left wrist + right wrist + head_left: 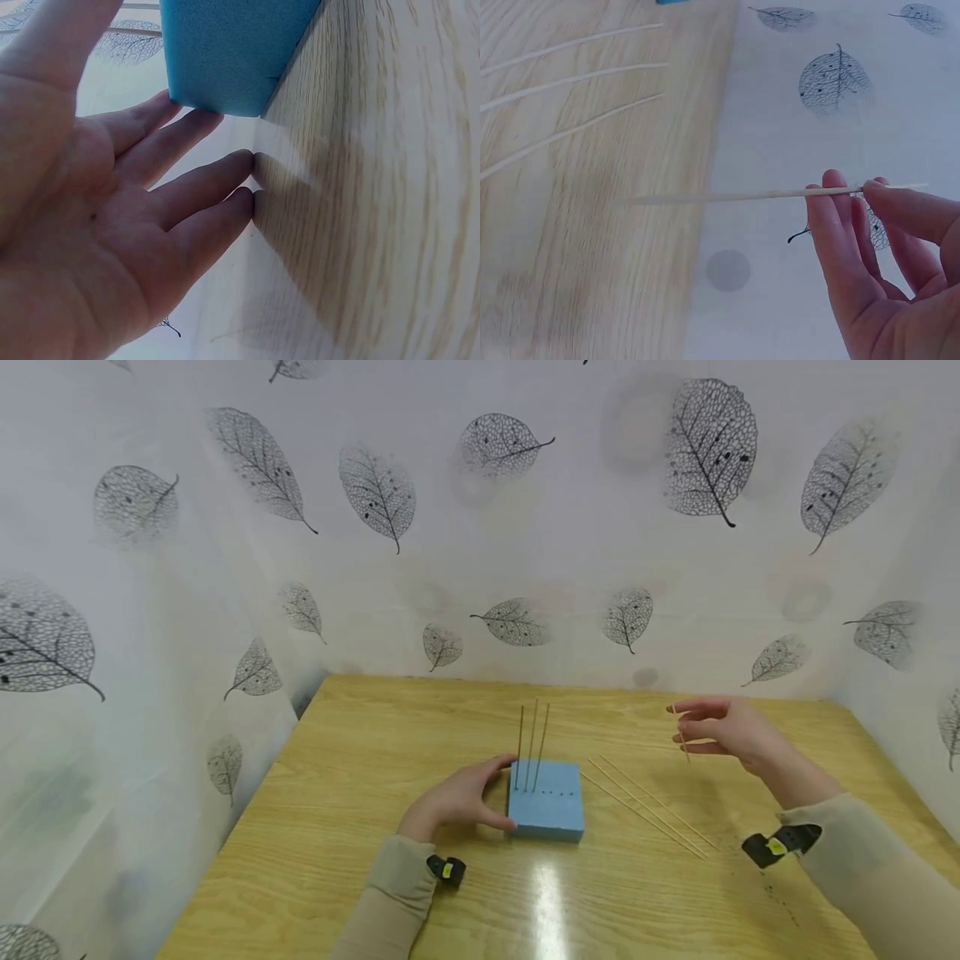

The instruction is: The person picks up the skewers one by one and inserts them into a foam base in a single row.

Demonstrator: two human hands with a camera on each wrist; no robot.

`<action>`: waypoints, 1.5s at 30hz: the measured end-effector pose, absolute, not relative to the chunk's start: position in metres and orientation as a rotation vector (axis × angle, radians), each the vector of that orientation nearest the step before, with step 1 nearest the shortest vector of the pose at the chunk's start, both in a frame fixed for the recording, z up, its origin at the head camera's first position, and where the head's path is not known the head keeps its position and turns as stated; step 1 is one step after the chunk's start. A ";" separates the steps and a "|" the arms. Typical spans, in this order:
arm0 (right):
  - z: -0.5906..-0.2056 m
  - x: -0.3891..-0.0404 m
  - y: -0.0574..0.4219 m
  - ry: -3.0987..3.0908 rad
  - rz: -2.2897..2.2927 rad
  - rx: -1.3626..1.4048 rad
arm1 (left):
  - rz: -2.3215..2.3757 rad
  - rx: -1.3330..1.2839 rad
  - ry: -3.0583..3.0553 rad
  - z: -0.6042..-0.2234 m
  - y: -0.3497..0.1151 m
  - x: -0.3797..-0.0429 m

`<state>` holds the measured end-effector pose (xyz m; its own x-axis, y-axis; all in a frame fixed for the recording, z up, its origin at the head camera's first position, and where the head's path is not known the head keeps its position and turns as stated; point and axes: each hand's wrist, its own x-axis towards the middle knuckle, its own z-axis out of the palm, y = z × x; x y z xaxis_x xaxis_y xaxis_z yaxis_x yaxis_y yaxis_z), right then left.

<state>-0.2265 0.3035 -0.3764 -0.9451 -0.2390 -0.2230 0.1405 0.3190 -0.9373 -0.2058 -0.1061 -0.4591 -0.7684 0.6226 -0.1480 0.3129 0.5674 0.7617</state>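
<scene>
In your right wrist view, the far end of the stick your right hand pinched blurred away, and the loose sticks, right of centre on the table, ran off the picture. Your left wrist view cut off the blue block; your head view lost the table's near edge, and its holes were too small to judge their depth.

The head view is bright, with a white glare on the tabletop; the light comes, perhaps, from above. A soft shadow lies below the right hand. The left wrist view is dimmer, the left hand shaded. At right wrist, the wooden stick blurs toward its tip.
</scene>
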 end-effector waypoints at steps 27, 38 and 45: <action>-0.355 -0.191 0.214 2.083 -2.355 -0.369 | 1.059 0.761 2.386 -0.464 -0.105 -0.207; -0.368 -0.185 0.184 2.100 -2.349 -0.354 | 1.051 0.747 2.403 -0.460 -0.106 -0.207; -0.380 -0.183 0.161 2.077 -2.341 -0.309 | 1.028 0.751 2.420 -0.462 -0.106 -0.209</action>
<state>-0.1826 0.1613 -0.3802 -0.9807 -0.1278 0.1481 -0.1318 -0.1275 -0.9830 -0.2092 -0.1060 -0.4617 -0.7733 0.6154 -0.1526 0.3175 0.5842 0.7469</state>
